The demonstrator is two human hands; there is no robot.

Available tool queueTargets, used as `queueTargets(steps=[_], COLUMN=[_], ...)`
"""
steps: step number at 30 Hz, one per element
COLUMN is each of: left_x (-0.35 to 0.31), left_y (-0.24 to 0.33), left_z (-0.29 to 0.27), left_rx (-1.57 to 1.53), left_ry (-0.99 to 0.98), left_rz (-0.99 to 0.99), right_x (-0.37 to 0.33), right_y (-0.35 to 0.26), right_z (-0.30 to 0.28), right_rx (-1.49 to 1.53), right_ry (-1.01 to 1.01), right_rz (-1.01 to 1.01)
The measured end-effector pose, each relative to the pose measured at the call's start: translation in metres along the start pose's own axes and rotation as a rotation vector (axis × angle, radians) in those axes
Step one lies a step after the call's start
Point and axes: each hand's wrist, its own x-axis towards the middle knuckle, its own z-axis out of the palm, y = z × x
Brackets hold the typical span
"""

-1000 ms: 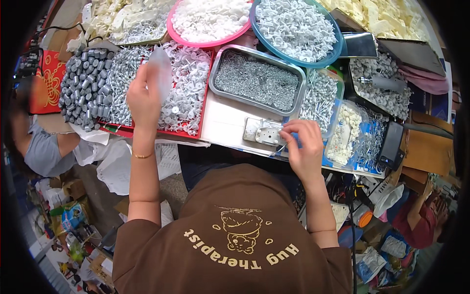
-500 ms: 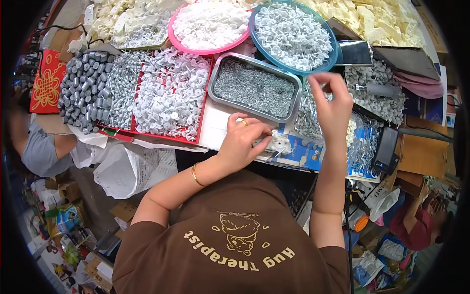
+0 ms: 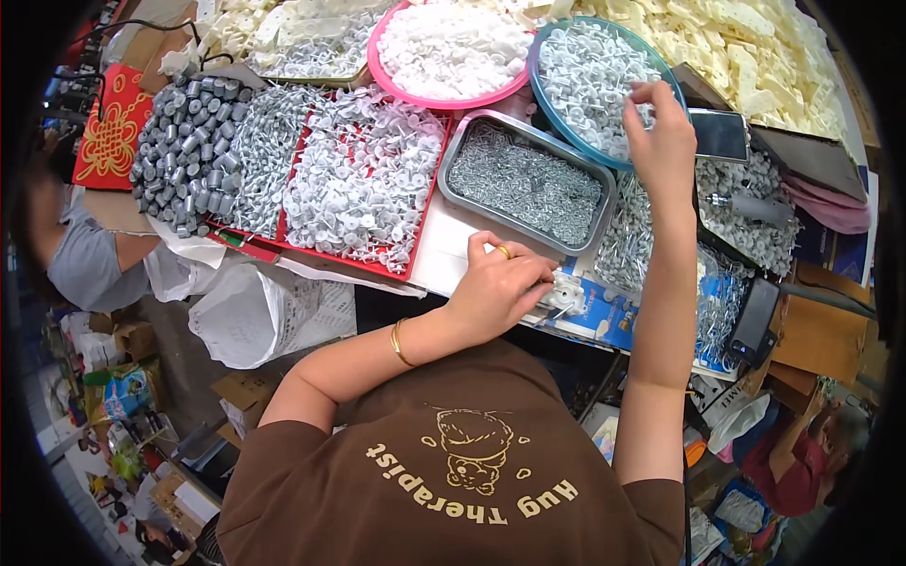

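Observation:
My left hand [image 3: 498, 288], wearing a ring, is closed on a small white plastic housing [image 3: 566, 296] at the front edge of the table. Fine details of the housing are partly hidden by my fingers. Farther right, my right hand [image 3: 665, 141] hangs over the right rim of a teal basin [image 3: 681, 87]. Its thumb and forefinger are bent and apart, with nothing plainly visible between them. Pale grey round plastic parts with stems [image 3: 595, 75] fill that basin. Between my hands and the basins stands a metal tray [image 3: 604, 203] of small screws or pins.
A red tray [image 3: 412, 255] holds white disc-like parts, beside grey cylinders [image 3: 193, 141]. A pink basin [image 3: 377, 71] contains white pieces; cream plastic parts [image 3: 764, 57] pile behind. A phone [image 3: 719, 135], screwdriver-like tool [image 3: 755, 208] and black device [image 3: 755, 323] lie right. Other people sit at both sides.
My right hand has moved up and away from me, to the teal basin. The left hand keeps its hold on the white housing. The whole view has shifted slightly.

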Motion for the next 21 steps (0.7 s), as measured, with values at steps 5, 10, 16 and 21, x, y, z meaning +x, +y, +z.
queueTargets(steps=[5, 10, 16, 21], left_x=[0.002, 0.076, 0.141, 0.118], left_y=[0.0, -0.046, -0.129, -0.118], left_z=[-0.003, -0.08, -0.13, -0.128], left_rx=[0.161, 0.543, 0.883, 0.514], left_ry=[0.026, 0.269, 0.194, 0.379], left_rz=[0.103, -0.027, -0.355, -0.186], right_x=[-0.03, -0.081, -0.115, -0.12], right_y=[-0.063, -0.083, -0.081, -0.077], right_z=[-0.04, -0.071, -0.066, -0.085], right_rx=[0.49, 0.665, 0.705, 0.786], right_ry=[-0.11, -0.176, -0.209, -0.174], right_rz=[0.284, 0.324, 0.349, 0.505])
